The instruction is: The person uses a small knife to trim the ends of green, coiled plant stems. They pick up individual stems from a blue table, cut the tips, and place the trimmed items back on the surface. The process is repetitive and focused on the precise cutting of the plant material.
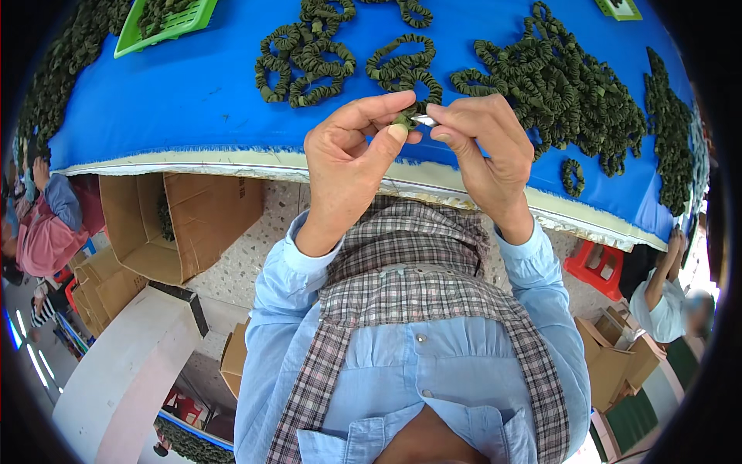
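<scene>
Above the near edge of the table, my left hand (353, 153) pinches a dark green fabric scrunchie (404, 120) between thumb and fingers. Most of that scrunchie is hidden behind the fingers. My right hand (490, 148) grips a small silvery metal tool (426, 120), its pointed end touching the fabric; the fingers cover the rest, so its exact kind cannot be told. Just beyond the hands, a few loose scrunchies (406, 58) lie on the blue cloth (174, 104). A cluster of scrunchies (307, 58) lies to their left.
A large scrunchie pile (568, 93) is at right, with a single scrunchie (573, 177) near the edge. A green plastic basket (168, 35) stands at back left. Below the table are a cardboard box (203, 220) and a red stool (596, 268). Other people sit at both sides.
</scene>
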`<state>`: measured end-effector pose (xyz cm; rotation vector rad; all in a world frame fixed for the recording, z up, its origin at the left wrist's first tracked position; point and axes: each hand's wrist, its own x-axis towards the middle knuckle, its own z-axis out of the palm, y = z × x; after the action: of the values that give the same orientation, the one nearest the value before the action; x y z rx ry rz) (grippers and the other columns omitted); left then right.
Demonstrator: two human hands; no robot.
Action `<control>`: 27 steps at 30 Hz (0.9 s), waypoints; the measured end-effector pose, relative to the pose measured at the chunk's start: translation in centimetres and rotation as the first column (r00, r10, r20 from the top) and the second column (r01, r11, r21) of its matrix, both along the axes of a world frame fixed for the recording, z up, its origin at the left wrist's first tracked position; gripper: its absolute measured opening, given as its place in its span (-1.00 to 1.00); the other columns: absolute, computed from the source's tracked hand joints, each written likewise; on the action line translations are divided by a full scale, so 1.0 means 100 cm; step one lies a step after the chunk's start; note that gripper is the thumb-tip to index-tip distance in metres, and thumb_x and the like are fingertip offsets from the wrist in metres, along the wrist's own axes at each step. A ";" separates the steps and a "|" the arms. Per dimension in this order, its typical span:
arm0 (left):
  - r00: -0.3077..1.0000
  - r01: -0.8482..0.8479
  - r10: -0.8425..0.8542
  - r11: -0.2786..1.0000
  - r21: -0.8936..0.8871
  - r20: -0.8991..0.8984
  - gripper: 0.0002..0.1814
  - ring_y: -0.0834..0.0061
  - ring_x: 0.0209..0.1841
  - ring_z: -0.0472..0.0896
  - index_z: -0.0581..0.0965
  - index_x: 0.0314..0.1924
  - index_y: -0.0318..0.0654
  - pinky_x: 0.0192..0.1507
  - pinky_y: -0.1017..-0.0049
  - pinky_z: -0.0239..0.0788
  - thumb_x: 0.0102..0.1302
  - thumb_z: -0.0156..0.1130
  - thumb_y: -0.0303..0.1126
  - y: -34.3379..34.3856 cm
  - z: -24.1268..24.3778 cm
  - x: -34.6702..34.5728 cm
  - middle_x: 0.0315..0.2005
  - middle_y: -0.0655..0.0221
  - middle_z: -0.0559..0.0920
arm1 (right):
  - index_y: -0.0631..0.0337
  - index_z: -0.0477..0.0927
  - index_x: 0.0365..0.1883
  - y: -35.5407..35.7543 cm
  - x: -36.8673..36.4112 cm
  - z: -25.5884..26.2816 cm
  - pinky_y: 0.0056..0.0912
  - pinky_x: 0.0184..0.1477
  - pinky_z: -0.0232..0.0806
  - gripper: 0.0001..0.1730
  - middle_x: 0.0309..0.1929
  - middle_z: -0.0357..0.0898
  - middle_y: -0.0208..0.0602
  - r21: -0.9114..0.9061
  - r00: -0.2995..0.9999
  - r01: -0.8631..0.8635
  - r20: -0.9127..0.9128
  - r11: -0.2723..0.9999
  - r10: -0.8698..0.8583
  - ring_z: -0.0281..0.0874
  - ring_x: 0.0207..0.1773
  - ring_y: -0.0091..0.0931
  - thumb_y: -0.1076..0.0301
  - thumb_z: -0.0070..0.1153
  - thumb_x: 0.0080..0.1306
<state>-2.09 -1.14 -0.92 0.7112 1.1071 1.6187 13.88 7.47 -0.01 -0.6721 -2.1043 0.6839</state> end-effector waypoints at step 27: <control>0.984 0.074 -0.082 0.996 0.059 0.161 -0.81 0.76 -0.45 0.41 0.53 -0.05 -0.31 -0.42 0.68 0.17 0.36 0.26 -0.48 0.006 -0.007 -0.006 -0.46 0.49 0.57 | 0.29 0.58 -0.23 0.024 -0.014 -0.011 -0.56 -0.13 0.27 -0.74 -0.15 0.54 -0.41 -0.689 0.926 -0.318 -0.373 0.651 0.058 0.38 -0.17 -0.66 0.23 0.22 0.42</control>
<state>-2.72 -0.57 -1.58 0.6361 0.9112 1.6137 12.47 9.89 -1.07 -0.6950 -1.5443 1.7125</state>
